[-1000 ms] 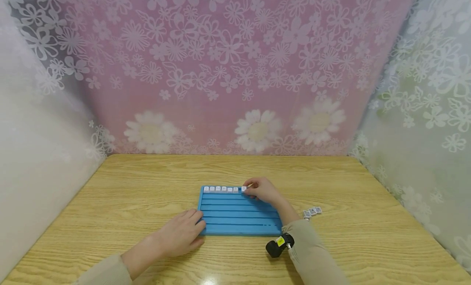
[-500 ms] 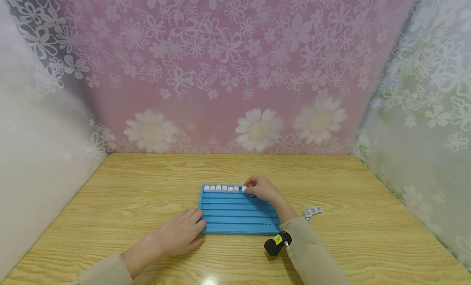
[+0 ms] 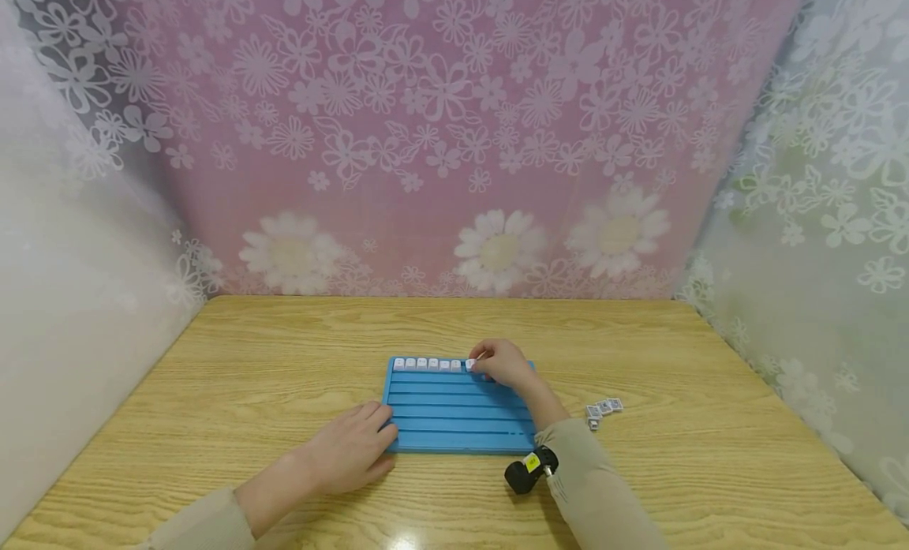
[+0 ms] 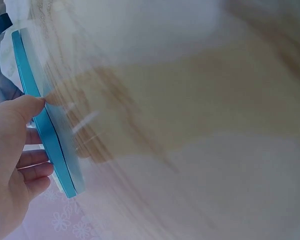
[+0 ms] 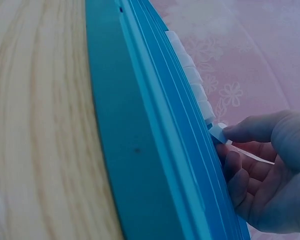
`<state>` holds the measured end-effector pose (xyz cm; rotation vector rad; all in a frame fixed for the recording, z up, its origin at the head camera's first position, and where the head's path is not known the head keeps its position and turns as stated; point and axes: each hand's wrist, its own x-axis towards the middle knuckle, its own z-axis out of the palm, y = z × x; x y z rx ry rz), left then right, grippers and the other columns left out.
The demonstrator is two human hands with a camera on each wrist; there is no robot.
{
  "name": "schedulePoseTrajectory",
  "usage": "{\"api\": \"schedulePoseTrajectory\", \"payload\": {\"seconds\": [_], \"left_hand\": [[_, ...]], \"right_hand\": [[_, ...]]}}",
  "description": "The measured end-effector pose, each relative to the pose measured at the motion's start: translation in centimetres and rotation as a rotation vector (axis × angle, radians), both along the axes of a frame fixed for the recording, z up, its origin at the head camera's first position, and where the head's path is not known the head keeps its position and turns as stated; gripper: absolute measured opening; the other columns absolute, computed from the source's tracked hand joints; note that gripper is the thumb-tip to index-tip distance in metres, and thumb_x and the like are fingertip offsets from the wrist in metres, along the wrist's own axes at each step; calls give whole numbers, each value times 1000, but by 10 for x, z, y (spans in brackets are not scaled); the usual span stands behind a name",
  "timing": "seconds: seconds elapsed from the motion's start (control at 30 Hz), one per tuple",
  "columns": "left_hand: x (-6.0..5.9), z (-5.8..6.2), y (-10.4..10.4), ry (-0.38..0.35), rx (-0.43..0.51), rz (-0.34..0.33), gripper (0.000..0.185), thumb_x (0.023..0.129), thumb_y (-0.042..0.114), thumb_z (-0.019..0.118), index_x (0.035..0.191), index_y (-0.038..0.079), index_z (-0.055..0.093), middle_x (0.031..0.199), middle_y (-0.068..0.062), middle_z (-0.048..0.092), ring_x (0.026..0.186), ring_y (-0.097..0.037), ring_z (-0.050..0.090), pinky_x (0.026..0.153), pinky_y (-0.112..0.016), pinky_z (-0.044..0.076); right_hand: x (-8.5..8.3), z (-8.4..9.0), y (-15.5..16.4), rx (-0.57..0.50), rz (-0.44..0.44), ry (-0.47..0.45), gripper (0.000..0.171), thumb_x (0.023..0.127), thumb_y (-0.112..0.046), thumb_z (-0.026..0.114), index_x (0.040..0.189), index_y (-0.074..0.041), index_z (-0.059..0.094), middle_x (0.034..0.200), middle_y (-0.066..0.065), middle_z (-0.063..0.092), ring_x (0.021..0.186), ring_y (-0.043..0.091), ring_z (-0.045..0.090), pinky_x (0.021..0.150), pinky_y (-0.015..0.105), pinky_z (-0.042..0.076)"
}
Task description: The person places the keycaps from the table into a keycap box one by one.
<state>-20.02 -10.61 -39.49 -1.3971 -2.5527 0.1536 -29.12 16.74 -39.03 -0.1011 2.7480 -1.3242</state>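
Table (image 3: 298, 337) | right sleeve (image 3: 596, 483) shifted leftward | right grip (image 3: 504, 363) pinches keycap (image 3: 470, 364) | left grip (image 3: 349, 451) holds tray (image 3: 454, 424)

Illegible marks on white tiles (image 3: 433, 364), yellow label (image 3: 532, 462)

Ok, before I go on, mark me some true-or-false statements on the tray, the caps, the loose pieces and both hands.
1. The right hand pinches a white cap at the tray. True.
2. The left hand is clear of the tray. False: it touches the tray's left edge.
3. The cap row runs along the tray's near edge. False: it runs along the far edge.
4. A small gap shows between the cap row and the white cap in the head view. True.
5. The loose pieces lie inside the tray. False: they lie on the table, to the right of the tray.
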Motion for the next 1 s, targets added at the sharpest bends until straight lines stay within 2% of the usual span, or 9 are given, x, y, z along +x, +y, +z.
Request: {"api": "schedulePoseTrajectory", "payload": {"seconds": [0.27, 0.63, 1.0], "left_hand": [[0, -1, 0, -5, 5, -3, 31, 89, 38, 58, 99, 9, 57, 103, -5, 51, 94, -19, 46, 90, -34, 43], [-1, -2, -1, -10, 1, -4, 32, 90, 38, 58, 101, 9, 58, 105, -6, 51, 95, -20, 47, 90, -35, 43], [0, 1, -1, -13, 0, 0, 32, 89, 38, 59, 101, 8, 58, 105, -7, 51, 96, -20, 47, 90, -35, 43]], "right_hand": [[-1, -2, 0, 26, -36, 14, 12, 82, -10, 68, 93, -5, 66, 76, 4, 58, 60, 17, 51, 52, 28, 39], [-1, -3, 1, 62, -5, 53, 12, 82, -10, 69, 92, -4, 68, 75, 4, 59, 60, 16, 52, 55, 28, 42], [-1, -6, 0, 78, -21, 74, 14, 81, -6, 68, 95, -3, 69, 79, 5, 59, 62, 16, 52, 55, 27, 43]]}}
